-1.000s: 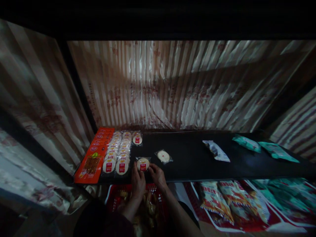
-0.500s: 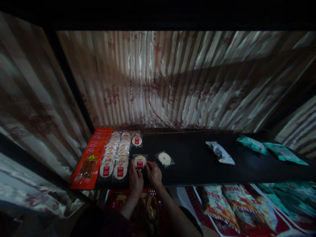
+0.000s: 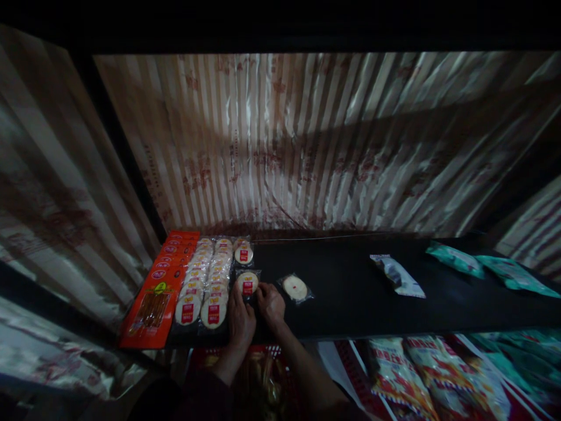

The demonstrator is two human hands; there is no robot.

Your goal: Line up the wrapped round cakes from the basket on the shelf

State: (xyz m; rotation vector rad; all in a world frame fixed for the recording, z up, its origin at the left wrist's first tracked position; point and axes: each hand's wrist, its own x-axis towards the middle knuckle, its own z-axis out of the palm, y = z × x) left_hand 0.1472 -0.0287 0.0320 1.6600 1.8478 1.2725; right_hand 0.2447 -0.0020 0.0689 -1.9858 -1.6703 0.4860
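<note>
the step looks like straightening a round pack [image 3: 248,282], right of the orange packets [image 3: 154,307] with overlapping rows [image 3: 213,310] between. right hand [image 3: 272,304] fingers pinch its edge; left hand [image 3: 242,321] fingers touch it (pinching, i cannot tell). next likely calls for gentle release.

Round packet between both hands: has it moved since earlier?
Yes: on the black shelf, the round packet moved slightly left and away from the front edge, toward the rear packet.
</note>
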